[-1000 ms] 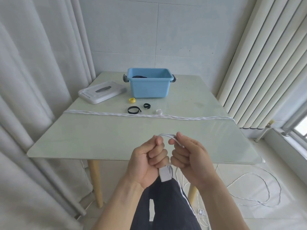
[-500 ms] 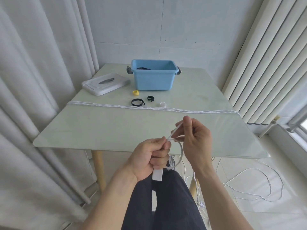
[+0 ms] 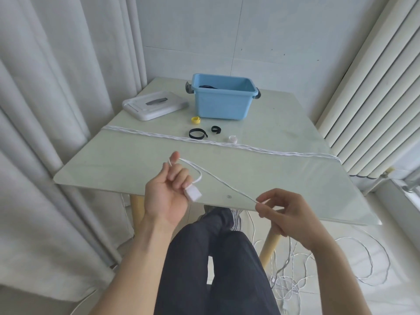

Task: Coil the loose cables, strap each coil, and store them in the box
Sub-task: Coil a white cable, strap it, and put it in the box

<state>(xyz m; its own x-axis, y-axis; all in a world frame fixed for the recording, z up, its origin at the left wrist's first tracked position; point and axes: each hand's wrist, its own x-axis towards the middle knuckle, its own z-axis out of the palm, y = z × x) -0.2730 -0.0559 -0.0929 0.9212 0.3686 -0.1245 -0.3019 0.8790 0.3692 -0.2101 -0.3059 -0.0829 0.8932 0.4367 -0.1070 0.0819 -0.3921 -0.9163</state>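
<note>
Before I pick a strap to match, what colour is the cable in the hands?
White, as the head view shows: the cable runs from the left hand to the right hand.

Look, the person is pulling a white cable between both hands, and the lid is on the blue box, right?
Not quite. The head view shows the blue box open, its white lid lying on the table beside it. The rest holds: the left hand and right hand stretch a white cable between them.

Home room: curtains point(image 3: 56, 110), tiled wall point(image 3: 250, 37), dining table point(image 3: 136, 160).
</note>
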